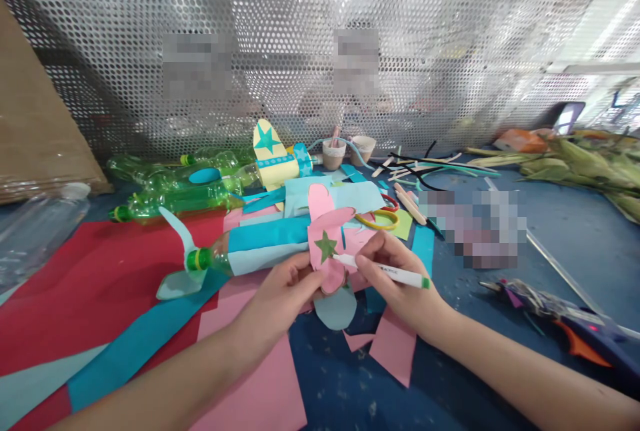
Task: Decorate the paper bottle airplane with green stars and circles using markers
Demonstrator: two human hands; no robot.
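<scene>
Pink sheet (pixel 270 371) on blue table (pixel 345 394), lower centre | left hand's (pixel 287 284) grip pinched on pink cutout (pixel 331 221), mid-frame | right hand's (pixel 407 299) grip closed round white marker (pixel 403 276), tip at green star (pixel 326 245) | glue gun (pixel 575 326), lower right | green bottles (pixel 183 196), left | perforated metal wall (pixel 300 11) across top.

Bright light from the upper right glints on the perforated panel (pixel 285 11); pixelation masks several patches.
</scene>
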